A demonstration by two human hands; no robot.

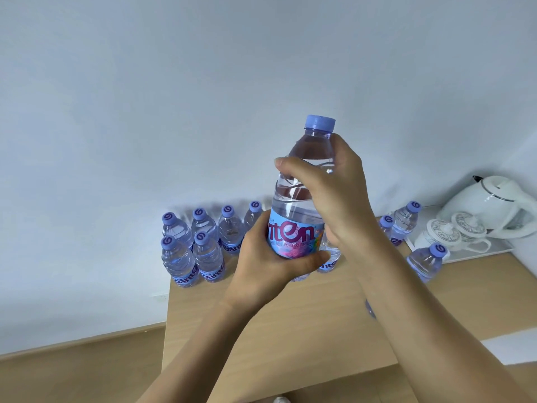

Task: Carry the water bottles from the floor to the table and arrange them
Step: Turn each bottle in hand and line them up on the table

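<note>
above the wooden table (290,324), left hand (261,269) and right hand (334,196) grip one water bottle (296,210) upright; placement step: lower it beside the standing bottles (197,242).

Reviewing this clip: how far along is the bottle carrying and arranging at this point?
Well along. Done: six bottles stand in two rows at the back left of the table, and a few loose bottles stand near the kettle. In hand: one held bottle, upright above the table, gripped by the left hand at the label and the right hand at the shoulder. Left: placing it and tidying the loose ones. The floor supply is out of view.
</note>
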